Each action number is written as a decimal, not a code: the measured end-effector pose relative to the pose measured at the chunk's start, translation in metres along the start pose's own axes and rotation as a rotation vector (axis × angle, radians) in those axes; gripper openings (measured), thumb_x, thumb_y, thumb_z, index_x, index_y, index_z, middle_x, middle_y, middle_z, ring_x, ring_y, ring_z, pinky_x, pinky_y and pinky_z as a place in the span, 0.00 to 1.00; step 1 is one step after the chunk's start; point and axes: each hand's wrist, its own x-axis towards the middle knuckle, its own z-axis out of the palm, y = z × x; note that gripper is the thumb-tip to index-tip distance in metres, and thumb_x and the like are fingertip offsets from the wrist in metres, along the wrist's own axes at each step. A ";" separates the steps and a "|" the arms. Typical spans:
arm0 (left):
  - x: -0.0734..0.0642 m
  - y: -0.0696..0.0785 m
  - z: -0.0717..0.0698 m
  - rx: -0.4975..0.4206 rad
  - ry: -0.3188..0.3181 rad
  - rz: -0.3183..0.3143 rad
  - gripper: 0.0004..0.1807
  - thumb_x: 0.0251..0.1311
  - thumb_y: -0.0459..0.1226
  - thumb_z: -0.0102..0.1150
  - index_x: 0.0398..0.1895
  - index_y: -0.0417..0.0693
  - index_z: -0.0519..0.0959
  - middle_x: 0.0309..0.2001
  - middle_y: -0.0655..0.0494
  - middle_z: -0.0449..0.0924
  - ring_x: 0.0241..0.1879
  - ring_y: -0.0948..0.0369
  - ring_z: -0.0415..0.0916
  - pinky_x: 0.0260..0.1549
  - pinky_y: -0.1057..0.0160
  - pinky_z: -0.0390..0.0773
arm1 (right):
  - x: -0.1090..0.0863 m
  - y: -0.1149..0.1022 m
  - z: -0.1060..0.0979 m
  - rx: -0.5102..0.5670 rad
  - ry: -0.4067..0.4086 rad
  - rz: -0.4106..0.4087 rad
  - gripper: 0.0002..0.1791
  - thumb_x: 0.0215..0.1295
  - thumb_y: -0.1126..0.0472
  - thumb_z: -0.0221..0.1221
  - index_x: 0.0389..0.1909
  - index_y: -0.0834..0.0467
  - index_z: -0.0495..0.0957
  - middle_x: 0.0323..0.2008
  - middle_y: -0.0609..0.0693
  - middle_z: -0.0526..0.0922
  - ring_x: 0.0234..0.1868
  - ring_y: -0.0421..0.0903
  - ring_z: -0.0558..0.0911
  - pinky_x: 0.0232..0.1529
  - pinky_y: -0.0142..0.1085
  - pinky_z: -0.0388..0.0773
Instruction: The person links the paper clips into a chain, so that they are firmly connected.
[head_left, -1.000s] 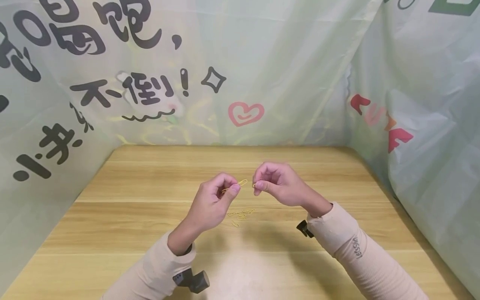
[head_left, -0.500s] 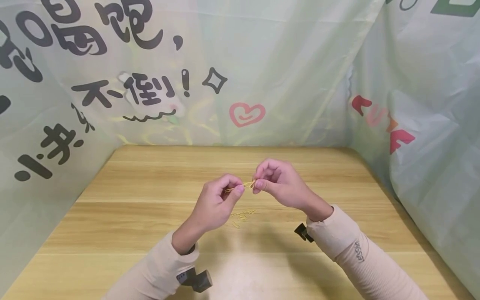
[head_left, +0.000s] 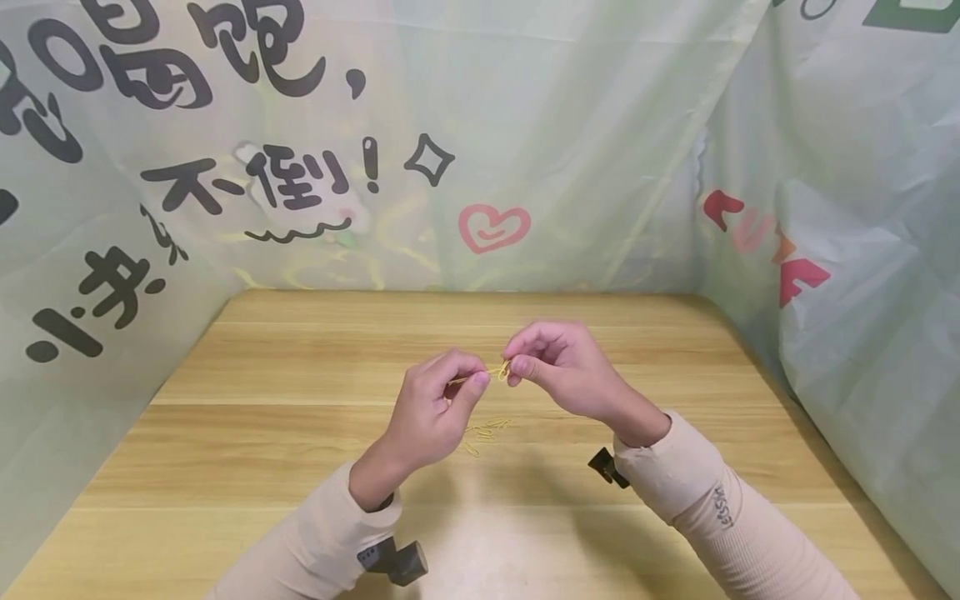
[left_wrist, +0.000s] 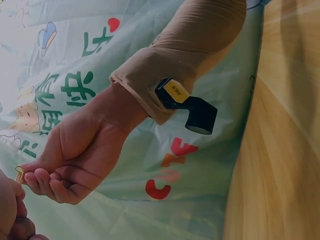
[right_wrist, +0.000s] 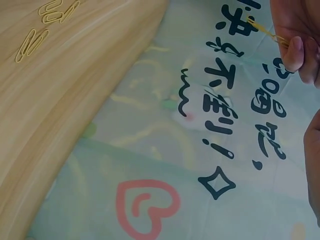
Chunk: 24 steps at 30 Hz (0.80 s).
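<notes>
In the head view, thin yellow wire paperclips [head_left: 502, 373], bent into narrow loops, bridge the small gap between the two grips; where they meet the wires overlap, too fine to tell whether they are linked. The left hand [head_left: 438, 408] pinches its end between thumb and curled forefinger, fingertips pressed together, with more yellow wire showing at the far side of the thumb; the right hand [head_left: 562, 367] pinches the other end the same way, its remaining fingers curled behind. Both hands are raised over the wooden table [head_left: 300, 467], tips facing each other, forearms slanting in from the lower corners in beige sleeves [head_left: 720, 492]. Beneath the pinch, nearer the body, loose paperclips [head_left: 486, 432] lie in a little cluster. In the left wrist view, a wire loop shows at the right hand's thumb tip, its fingers loosely bent and palm side visible, the left hand partly cut off just beside it. In the right wrist view, a slim yellow length trails from the left hand's curled fingers, ending in a rounded loop; the right hand shows only as an edge, its grip out of frame.
</notes>
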 end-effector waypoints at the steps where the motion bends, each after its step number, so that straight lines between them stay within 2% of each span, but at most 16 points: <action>1: 0.000 0.000 0.000 0.004 0.004 0.005 0.18 0.74 0.45 0.46 0.32 0.41 0.75 0.23 0.55 0.73 0.21 0.64 0.66 0.19 0.72 0.69 | 0.000 -0.001 0.000 -0.014 0.001 -0.007 0.06 0.64 0.72 0.60 0.35 0.74 0.76 0.28 0.47 0.82 0.28 0.41 0.82 0.32 0.36 0.80; 9: 0.001 0.004 0.000 0.020 0.022 0.034 0.18 0.73 0.45 0.47 0.31 0.41 0.75 0.23 0.55 0.72 0.21 0.64 0.66 0.20 0.72 0.68 | 0.001 -0.005 -0.003 -0.049 -0.025 -0.046 0.04 0.64 0.74 0.58 0.34 0.74 0.79 0.27 0.52 0.82 0.27 0.43 0.81 0.29 0.34 0.79; 15: 0.002 0.005 0.000 0.018 0.022 0.060 0.17 0.73 0.44 0.47 0.31 0.41 0.75 0.23 0.55 0.72 0.21 0.64 0.66 0.20 0.72 0.68 | 0.001 -0.002 -0.003 -0.030 -0.067 -0.104 0.06 0.67 0.70 0.58 0.33 0.72 0.78 0.25 0.55 0.81 0.25 0.47 0.79 0.28 0.34 0.78; 20: 0.002 0.006 0.000 0.031 0.022 0.077 0.17 0.73 0.44 0.47 0.30 0.41 0.75 0.23 0.55 0.73 0.21 0.64 0.66 0.21 0.72 0.68 | 0.001 -0.003 -0.002 -0.019 -0.084 -0.124 0.08 0.68 0.68 0.58 0.32 0.71 0.78 0.24 0.55 0.80 0.24 0.45 0.79 0.27 0.34 0.78; 24: 0.002 0.008 0.001 0.067 0.033 0.125 0.16 0.73 0.42 0.47 0.30 0.41 0.75 0.22 0.55 0.72 0.20 0.64 0.65 0.20 0.72 0.68 | 0.000 -0.004 0.000 -0.014 -0.083 -0.125 0.07 0.68 0.70 0.57 0.32 0.70 0.77 0.22 0.55 0.79 0.24 0.43 0.78 0.24 0.33 0.76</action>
